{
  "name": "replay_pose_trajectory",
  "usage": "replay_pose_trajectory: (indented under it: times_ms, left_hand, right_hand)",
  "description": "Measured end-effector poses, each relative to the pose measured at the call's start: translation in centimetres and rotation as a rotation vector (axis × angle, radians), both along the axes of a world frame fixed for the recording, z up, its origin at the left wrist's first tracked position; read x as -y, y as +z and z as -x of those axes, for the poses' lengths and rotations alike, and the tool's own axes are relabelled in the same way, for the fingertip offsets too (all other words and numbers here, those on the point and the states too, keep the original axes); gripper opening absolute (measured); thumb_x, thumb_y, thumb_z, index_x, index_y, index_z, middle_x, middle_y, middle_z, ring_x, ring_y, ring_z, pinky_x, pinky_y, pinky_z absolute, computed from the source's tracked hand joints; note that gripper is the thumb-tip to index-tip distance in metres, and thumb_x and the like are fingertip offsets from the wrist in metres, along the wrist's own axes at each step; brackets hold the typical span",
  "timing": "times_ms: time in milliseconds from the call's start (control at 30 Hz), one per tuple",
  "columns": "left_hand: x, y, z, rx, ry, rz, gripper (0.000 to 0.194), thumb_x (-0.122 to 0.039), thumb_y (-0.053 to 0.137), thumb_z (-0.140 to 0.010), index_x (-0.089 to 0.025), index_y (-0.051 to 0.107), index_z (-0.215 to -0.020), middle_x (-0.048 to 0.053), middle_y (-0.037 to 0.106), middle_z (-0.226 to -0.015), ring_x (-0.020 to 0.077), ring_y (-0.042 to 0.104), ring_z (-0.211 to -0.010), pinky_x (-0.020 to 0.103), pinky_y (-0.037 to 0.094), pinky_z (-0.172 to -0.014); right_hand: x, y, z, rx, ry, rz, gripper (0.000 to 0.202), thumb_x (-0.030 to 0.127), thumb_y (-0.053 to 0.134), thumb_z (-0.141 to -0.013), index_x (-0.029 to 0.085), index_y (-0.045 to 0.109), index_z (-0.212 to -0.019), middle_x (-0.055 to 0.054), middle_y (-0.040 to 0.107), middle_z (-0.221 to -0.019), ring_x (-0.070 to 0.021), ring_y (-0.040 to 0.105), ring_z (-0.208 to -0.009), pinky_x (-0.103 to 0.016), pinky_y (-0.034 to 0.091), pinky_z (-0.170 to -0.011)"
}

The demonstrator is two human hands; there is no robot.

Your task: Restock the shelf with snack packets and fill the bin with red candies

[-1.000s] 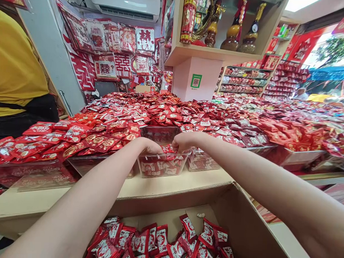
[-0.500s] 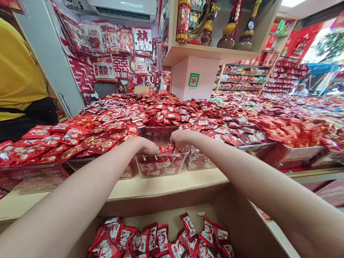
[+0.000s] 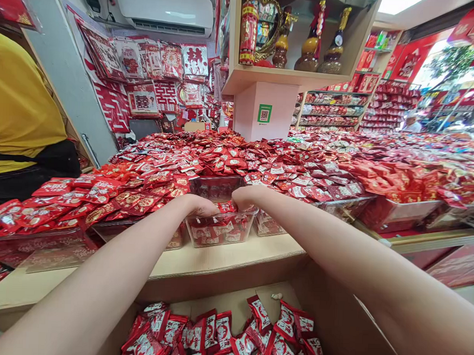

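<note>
Both my hands reach into a clear plastic bin (image 3: 241,213) on the wooden ledge. Small red-and-white packets (image 3: 223,206) lie inside it, low in the bin. My left hand (image 3: 203,206) is over the bin's left side, its fingers bent down and mostly hidden. On the right side, my right hand (image 3: 244,197) dips in with curled fingers whose tips are out of sight. Whether either hand grips packets does not show. Below my forearms, an open cardboard box (image 3: 202,286) holds a layer of red-and-white wrapped packets (image 3: 223,330).
Heaped red packets (image 3: 143,182) fill neighbouring bins along the ledge (image 3: 218,257) on both sides. A pillar (image 3: 250,116) with a display cabinet (image 3: 295,78) rises behind. A person in yellow (image 3: 25,97) stands at the left.
My right hand has shifted slightly left and lower into the bin, closer to my left hand. My left hand stays nearly in place. The view has shifted a little.
</note>
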State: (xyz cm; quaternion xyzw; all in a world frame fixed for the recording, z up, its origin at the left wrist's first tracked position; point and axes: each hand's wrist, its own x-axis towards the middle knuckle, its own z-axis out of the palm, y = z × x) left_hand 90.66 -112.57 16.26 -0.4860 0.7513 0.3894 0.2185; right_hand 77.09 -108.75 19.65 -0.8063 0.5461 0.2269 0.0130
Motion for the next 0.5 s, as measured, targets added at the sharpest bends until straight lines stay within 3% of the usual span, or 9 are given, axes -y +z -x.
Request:
replay_pose_trajectory:
  times_ms: [233, 367, 500]
  left_hand:
    - [0.1, 0.6, 0.3, 0.050, 0.030, -0.108, 0.035, -0.052, 0.052, -0.061, -0.018, 0.060, -0.058, 0.004, 0.061, -0.047, 0.0175, 0.055, -0.043, 0.030, 0.049, -0.047]
    - [0.8, 1.0, 0.4, 0.068, 0.011, -0.135, 0.030, -0.048, 0.059, -0.058, -0.018, 0.061, -0.059, 0.004, 0.062, -0.048, 0.0174, 0.056, -0.045, 0.030, 0.049, -0.048]
    - [1.3, 1.3, 0.5, 0.064, -0.034, -0.116, 0.030, -0.045, 0.066, -0.052, -0.021, 0.063, -0.069, 0.001, 0.064, -0.053, 0.0163, 0.057, -0.049, 0.029, 0.049, -0.050]
  right_hand:
    - [0.0, 2.4, 2.5, 0.118, -0.041, 0.186, 0.026, 0.020, 0.057, -0.067, 0.011, 0.064, -0.090, -0.010, 0.064, -0.083, -0.0188, 0.058, -0.073, -0.024, 0.041, -0.059]
    - [0.1, 3.3, 4.3, 0.363, -0.148, -0.040, 0.027, 0.025, 0.057, -0.069, 0.014, 0.062, -0.093, -0.004, 0.064, -0.074, -0.0113, 0.056, -0.060, -0.019, 0.040, -0.052]
    - [-0.3, 2.5, 4.1, 0.424, -0.213, -0.192, 0.029, 0.024, 0.060, -0.066, 0.015, 0.060, -0.093, -0.002, 0.063, -0.069, -0.0093, 0.055, -0.056, -0.019, 0.041, -0.051]
